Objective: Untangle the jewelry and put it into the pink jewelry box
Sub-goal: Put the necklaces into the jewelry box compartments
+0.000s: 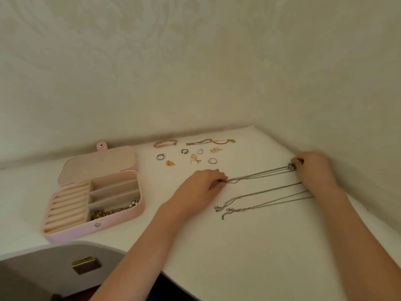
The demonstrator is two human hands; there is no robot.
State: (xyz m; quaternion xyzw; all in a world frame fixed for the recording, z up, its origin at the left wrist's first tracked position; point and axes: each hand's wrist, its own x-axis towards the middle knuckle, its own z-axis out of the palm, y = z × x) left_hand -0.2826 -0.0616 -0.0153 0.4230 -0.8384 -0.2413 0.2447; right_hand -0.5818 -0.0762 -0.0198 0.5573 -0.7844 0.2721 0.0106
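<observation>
While we have only the head view to go on, it shows the step clearly enough: our left hand (204, 183) pinches one end of a thin silver chain (258, 173) with curled fingers, and our right hand (314, 168) grips the other end, where a ring-shaped pendant seems to sit, so the strands run stretched between them low over the white surface (249, 246). Two more chains (260, 200) lie just nearer us, their clasps towards the left and their far ends passing under our right wrist. To do this well, we judge it best to keep the tension light, since pulling hard would tighten any knot; better to lay the strands flat, see where they cross, and ease one loop through at a time. The pink jewelry box (121, 216) stands open well to the left, some beads and gold pieces already in its nearest compartment, the ring rolls bare. Sorted rings, bracelets and charms (193, 152) wait by the wall. We can read no brand, label or writing anywhere.
</observation>
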